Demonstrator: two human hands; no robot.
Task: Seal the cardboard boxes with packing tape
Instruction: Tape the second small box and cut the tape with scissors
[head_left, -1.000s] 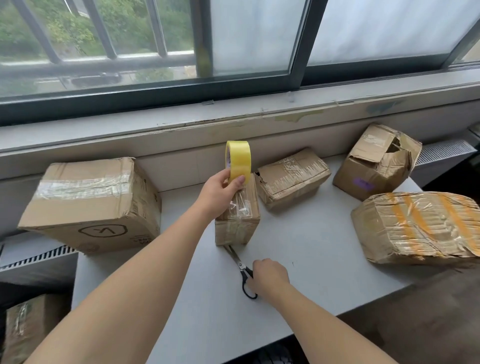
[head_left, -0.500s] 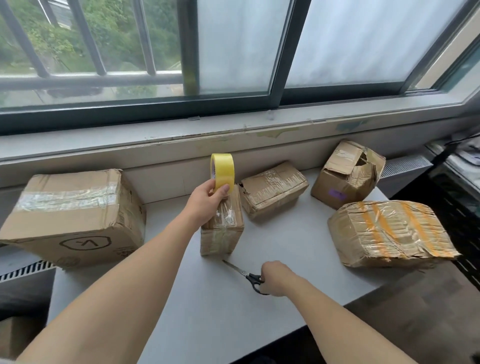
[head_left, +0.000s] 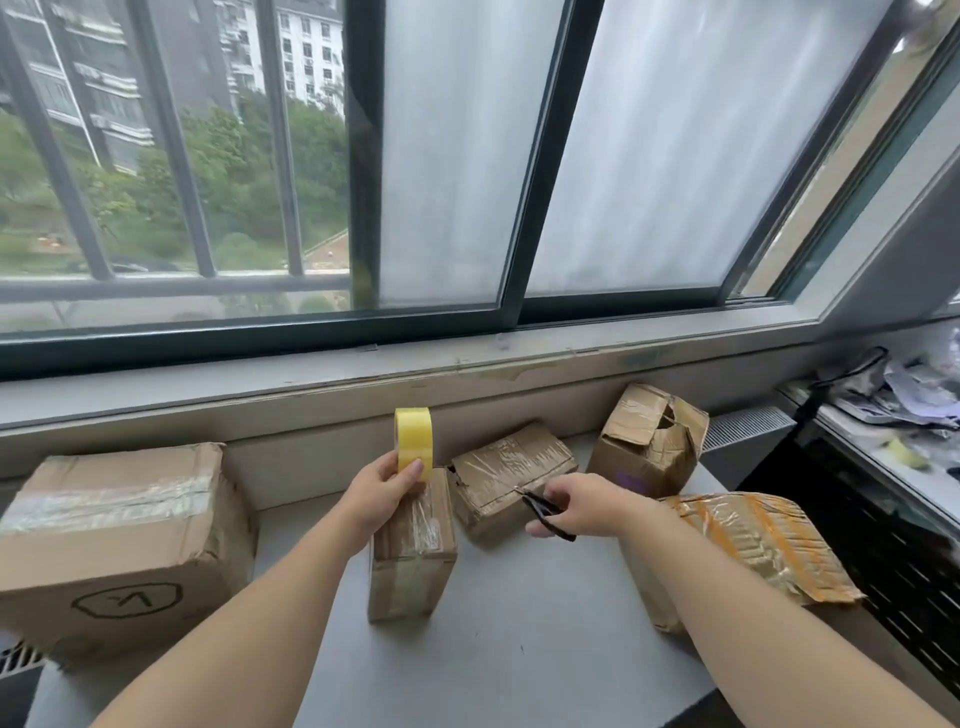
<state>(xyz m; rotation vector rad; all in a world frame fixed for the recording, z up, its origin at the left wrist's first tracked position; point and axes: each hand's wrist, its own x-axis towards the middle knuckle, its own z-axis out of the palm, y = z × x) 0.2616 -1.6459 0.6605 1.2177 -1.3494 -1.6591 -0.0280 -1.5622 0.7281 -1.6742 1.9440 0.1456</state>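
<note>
A large box is set at nine o'clock on the grey table. The yellow tape roll is pinched upright by the left hand over the far end of the small box at the middle. At one o'clock of it a taped box is seen, and in front of that box black scissors are gripped in the right hand. A torn-topped box lies at two o'clock and an orange-taped box at three.

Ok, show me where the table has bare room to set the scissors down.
Widest bare patch: the table near edge, in front of the small box and left of the orange-taped box. A narrower strip runs between the large box and the small box. Crowded: back right, where the taped box and torn box sit close.
</note>
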